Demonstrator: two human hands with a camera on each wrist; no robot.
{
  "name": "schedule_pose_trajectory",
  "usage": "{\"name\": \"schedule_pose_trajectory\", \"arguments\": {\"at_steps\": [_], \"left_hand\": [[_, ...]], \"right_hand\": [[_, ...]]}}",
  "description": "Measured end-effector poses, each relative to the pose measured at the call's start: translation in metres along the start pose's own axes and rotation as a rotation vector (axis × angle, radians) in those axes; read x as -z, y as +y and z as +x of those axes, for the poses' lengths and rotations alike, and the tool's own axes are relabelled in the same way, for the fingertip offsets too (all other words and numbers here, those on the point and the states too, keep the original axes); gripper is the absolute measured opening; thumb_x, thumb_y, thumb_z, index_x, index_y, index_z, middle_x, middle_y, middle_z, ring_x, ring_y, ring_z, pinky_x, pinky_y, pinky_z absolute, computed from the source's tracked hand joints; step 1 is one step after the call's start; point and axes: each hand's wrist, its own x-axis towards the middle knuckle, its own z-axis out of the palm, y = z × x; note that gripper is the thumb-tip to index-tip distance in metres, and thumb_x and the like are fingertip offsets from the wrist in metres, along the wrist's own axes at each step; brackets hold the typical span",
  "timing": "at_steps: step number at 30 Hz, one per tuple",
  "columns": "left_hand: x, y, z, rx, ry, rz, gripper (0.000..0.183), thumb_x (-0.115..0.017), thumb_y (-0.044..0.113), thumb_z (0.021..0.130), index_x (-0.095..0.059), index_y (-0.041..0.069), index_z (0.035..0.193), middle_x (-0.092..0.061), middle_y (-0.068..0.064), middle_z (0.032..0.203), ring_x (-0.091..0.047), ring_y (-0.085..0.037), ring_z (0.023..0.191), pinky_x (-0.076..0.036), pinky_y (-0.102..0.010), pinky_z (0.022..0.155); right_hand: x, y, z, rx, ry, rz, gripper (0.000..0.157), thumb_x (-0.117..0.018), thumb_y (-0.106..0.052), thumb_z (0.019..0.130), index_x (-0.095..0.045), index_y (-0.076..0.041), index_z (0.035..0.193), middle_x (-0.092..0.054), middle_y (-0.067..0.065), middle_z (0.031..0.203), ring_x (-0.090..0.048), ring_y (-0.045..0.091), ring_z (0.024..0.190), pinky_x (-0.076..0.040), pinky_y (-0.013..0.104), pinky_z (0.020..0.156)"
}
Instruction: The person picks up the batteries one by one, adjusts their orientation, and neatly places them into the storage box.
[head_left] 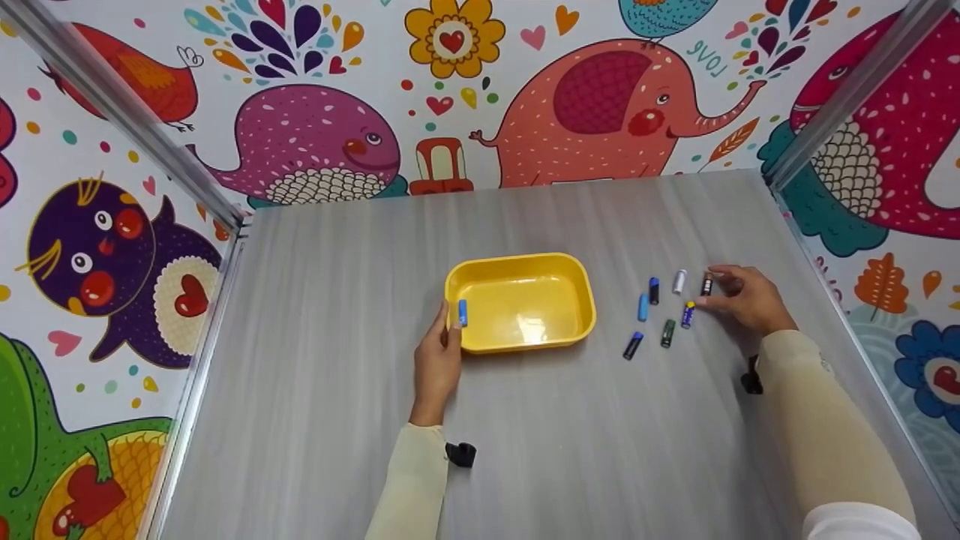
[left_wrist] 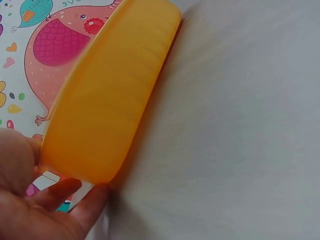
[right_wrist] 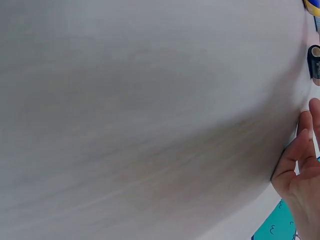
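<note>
My left hand [head_left: 439,366] grips the left end of a yellow plastic tray [head_left: 520,347], its thumb over the rim. In the left wrist view, the fingers lie against the tray's outer wall [left_wrist: 105,95]. A light-blue battery [head_left: 463,313] lies inside the tray at the left. To the right, my right hand [head_left: 742,298] reaches around a black-and-copper battery [head_left: 706,284], thumb and forefinger spread on either side. The right wrist view shows a small gap between the fingers [right_wrist: 305,120] and that battery [right_wrist: 315,65]. A blue-and-yellow battery [head_left: 688,315] lies beside the thumb.
Several other batteries lie loose on the grey table [head_left: 322,360]: a white one [head_left: 679,281], a dark one [head_left: 654,291], a light-blue one [head_left: 643,307], a green one [head_left: 667,333] and a black-and-blue one [head_left: 633,346]. Cartoon-printed panels [head_left: 517,97] stand around the table.
</note>
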Motion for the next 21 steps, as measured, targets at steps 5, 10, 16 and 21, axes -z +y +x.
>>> {"name": "schedule_pose_trajectory", "arguments": {"at_steps": [5,10,16,21], "left_hand": [[-0.0005,0.0,0.0004,0.002,0.004,-0.005,0.055,-0.054,0.028,0.107,-0.037,0.025,0.159,-0.041,0.005,0.162,-0.041,-0.018,0.148,-0.041,-0.042,0.118],[-0.0006,-0.001,-0.0003,-0.011,0.006,-0.007,0.055,-0.054,0.028,0.107,-0.038,0.023,0.159,-0.041,0.004,0.162,-0.041,-0.019,0.148,-0.042,-0.042,0.117],[-0.0008,-0.0023,-0.0009,-0.016,0.015,-0.024,0.054,-0.055,0.029,0.107,-0.039,0.023,0.158,-0.042,0.003,0.161,-0.043,-0.019,0.146,-0.043,-0.041,0.116],[-0.0002,-0.0025,-0.0006,-0.02,0.006,-0.027,0.054,-0.053,0.031,0.108,-0.038,0.023,0.159,-0.041,0.004,0.162,-0.041,-0.019,0.148,-0.04,-0.041,0.118]], "right_hand": [[-0.0007,-0.0012,0.0021,0.0,-0.004,-0.014,0.081,-0.082,-0.048,0.084,-0.048,-0.025,0.153,-0.04,0.022,0.149,-0.037,0.046,0.137,-0.033,0.07,0.115],[-0.0042,0.0006,0.0023,0.004,0.015,-0.048,0.08,-0.082,-0.051,0.082,-0.051,-0.024,0.151,-0.042,0.021,0.148,-0.04,0.045,0.136,-0.035,0.069,0.114],[-0.0052,0.0007,0.0014,0.038,0.046,-0.085,0.076,-0.08,-0.051,0.084,-0.055,-0.019,0.147,-0.045,0.022,0.145,-0.042,0.046,0.133,-0.036,0.07,0.113],[-0.004,0.0004,0.0007,0.036,0.043,-0.068,0.07,-0.079,-0.051,0.086,-0.057,-0.019,0.144,-0.045,0.02,0.144,-0.041,0.044,0.132,-0.035,0.069,0.113]]}}
